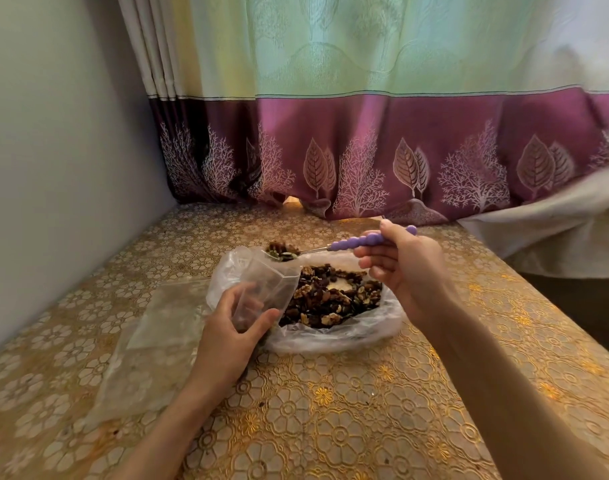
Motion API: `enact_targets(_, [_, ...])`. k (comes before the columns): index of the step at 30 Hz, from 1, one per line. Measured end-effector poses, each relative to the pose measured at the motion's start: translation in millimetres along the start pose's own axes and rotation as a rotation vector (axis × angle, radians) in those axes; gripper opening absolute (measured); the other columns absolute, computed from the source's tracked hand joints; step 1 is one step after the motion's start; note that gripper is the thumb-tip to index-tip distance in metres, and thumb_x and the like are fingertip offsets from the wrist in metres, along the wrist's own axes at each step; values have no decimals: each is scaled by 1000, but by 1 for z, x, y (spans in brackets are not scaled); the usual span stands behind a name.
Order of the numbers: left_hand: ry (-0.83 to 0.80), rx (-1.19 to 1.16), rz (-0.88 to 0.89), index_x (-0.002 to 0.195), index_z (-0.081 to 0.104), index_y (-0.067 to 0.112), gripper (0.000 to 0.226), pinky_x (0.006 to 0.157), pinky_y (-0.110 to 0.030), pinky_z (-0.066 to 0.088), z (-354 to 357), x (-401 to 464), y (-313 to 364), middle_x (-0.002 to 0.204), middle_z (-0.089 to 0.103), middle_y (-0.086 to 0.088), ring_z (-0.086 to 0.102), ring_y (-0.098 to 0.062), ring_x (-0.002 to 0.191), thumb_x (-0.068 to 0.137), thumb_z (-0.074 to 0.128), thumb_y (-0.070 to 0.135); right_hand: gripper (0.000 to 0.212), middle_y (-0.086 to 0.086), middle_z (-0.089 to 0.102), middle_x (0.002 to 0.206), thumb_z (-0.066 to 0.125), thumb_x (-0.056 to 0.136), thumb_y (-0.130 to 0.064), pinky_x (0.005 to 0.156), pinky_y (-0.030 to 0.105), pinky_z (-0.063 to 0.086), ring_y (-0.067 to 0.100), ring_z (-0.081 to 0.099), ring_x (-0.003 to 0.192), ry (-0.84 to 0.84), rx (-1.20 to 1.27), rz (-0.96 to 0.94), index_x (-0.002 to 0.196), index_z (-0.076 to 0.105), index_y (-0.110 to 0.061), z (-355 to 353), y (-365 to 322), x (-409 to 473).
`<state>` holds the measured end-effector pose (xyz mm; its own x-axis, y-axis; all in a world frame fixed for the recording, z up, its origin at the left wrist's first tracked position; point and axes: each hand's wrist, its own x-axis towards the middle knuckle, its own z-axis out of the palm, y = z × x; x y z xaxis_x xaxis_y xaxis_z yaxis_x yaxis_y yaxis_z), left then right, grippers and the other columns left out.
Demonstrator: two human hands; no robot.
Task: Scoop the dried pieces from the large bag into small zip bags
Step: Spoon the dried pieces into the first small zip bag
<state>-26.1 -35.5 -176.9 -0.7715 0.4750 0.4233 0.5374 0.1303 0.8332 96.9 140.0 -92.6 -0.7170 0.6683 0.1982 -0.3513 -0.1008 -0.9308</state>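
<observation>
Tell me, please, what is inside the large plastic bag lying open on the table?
The large bag holds dried pieces, walnuts and dark bits, with a pale patch mid-pile. The small zip bag in the left hand covers its left part.

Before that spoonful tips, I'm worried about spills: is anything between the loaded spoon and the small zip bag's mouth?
Nothing visible. The spoon bowl sits at the open mouth of the small zip bag, held by the left hand.

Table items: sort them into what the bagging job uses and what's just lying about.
In use: large bag of dried pieces, small zip bag in left hand, spoon in right hand.
Lying about: flat clear bags, curtain, patterned tablecloth.
</observation>
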Motion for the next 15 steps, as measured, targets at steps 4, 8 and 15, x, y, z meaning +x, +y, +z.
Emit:
enact_targets(4, [-1,-33,-10,112,55,22,55,67,-12,46,-1,1,-1,95,66,6,64,-5,86,65,63,48,33,9,73,70,41,99,-14,43,17,46,15,60,53,-151,-145,-123,76,60,-1,14,2,-10])
enact_targets(8, [12,-62,-7,111,56,17,55,65,-2,43,-1,1,-1,99,66,6,60,9,84,63,66,44,24,16,71,73,42,97,-6,45,22,49,19,61,55,-224,-180,-158,85,61,2,17,5,-11])
enact_targets(15, [3,-49,14,110,50,31,49,68,3,38,-1,1,0,92,65,4,59,3,90,65,63,44,25,10,72,73,38,95,-3,49,21,47,17,59,58,-218,-105,-170,86,61,0,4,4,-3])
